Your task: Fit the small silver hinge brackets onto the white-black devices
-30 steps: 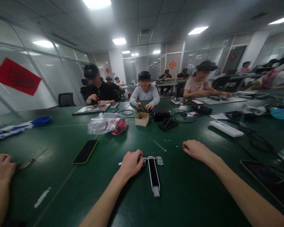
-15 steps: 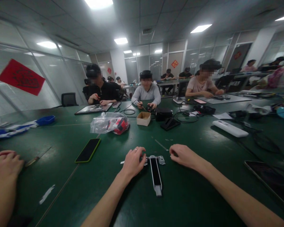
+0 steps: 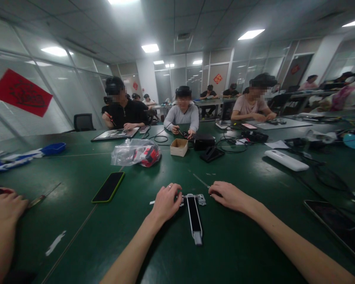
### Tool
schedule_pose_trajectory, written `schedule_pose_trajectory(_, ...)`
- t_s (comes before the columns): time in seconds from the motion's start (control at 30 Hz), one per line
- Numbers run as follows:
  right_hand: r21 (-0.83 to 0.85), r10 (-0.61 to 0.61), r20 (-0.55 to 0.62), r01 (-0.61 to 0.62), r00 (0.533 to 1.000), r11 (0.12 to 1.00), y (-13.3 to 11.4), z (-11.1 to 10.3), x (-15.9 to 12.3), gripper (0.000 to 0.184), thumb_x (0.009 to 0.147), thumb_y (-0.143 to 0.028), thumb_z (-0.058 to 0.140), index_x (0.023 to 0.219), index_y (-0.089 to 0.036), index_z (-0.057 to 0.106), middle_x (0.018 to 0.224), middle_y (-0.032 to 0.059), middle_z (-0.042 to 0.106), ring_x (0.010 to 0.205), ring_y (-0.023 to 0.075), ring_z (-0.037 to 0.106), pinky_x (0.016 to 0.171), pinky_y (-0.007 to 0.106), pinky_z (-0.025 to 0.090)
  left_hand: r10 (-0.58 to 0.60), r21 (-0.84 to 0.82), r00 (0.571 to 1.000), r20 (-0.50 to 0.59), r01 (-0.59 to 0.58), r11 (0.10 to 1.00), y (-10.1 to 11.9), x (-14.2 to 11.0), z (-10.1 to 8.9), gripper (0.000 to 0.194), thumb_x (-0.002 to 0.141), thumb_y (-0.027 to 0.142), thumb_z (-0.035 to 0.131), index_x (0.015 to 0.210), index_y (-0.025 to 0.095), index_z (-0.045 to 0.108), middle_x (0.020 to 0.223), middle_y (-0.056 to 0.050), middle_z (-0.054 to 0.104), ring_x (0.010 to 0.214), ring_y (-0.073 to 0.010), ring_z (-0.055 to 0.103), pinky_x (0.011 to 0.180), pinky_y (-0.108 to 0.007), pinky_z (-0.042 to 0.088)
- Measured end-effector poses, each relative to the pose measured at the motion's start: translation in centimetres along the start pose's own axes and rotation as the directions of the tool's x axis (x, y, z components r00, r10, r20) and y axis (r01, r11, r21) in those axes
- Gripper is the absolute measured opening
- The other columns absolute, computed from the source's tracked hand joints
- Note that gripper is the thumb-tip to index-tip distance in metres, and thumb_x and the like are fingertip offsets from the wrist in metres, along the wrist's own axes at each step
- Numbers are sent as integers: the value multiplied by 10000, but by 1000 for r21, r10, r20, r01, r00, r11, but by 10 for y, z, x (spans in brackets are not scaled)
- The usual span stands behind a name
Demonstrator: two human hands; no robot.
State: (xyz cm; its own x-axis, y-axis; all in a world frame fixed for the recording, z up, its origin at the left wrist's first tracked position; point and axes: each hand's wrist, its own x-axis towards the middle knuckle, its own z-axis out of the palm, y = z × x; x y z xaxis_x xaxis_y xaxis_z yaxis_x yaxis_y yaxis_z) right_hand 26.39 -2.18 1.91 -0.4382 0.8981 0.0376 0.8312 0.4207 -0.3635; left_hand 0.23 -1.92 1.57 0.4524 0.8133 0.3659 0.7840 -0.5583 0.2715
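A slim black panel in a white frame (image 3: 194, 215) lies lengthwise on the green table, a grey tab at its near end. Metal bracket pieces (image 3: 201, 200) stick out on both sides of its far end. My left hand (image 3: 166, 202) has its fingers curled round the left bracket piece and partly hides it. To the right of the panel, my right hand (image 3: 229, 194) rests low with its fingers closed together. Its fingertips are at the near end of a thin pale strip (image 3: 199, 179); what they pinch is too small to make out.
A green-edged phone (image 3: 108, 187) lies left, near a co-worker's hand (image 3: 7, 209) and a screwdriver (image 3: 40, 199). Farther off are a plastic bag with red items (image 3: 137, 152), a small box (image 3: 179, 147) and a black stand (image 3: 212, 154). A white device (image 3: 286, 160) and cables are right.
My right hand has shifted slightly left, bringing its fingertips to the thin strip's near end. My left hand and the panel stay in place.
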Motion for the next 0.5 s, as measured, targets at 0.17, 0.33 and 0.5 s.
schedule_pose_trajectory(0.17, -67, 52, -19, -53, 998, 996, -13, -1, 1, 127, 813, -231, 489, 810, -177, 604, 835, 53, 594, 730, 175, 568, 652, 295, 458, 8, -7, 1000, 1, -8, 1000, 0, 0, 0, 141, 863, 200, 442, 963, 190, 542, 854, -18, 611, 746, -156, 562, 697, -284, 375)
schedule_pose_trajectory(0.33, -9, 18, -90, -19, 996, 1000, -24, 5, 3, 143, 837, -214, 455, 783, -164, 577, 806, 51, 582, 703, 161, 549, 641, 286, 448, 43, -13, 999, 2, -43, 999, 4, -1, -1, 142, 863, 187, 444, 959, 192, 547, 863, -21, 615, 756, -156, 561, 702, -284, 374)
schedule_pose_trajectory(0.5, 227, -20, -291, 89, 956, 970, -42, 18, 2, 153, 866, -210, 442, 837, -159, 582, 804, 41, 588, 681, 136, 537, 625, 267, 450, 136, -57, 991, 10, -135, 989, 14, -4, -6, 128, 881, 244, 474, 954, 190, 563, 845, -19, 621, 760, -152, 560, 703, -278, 384)
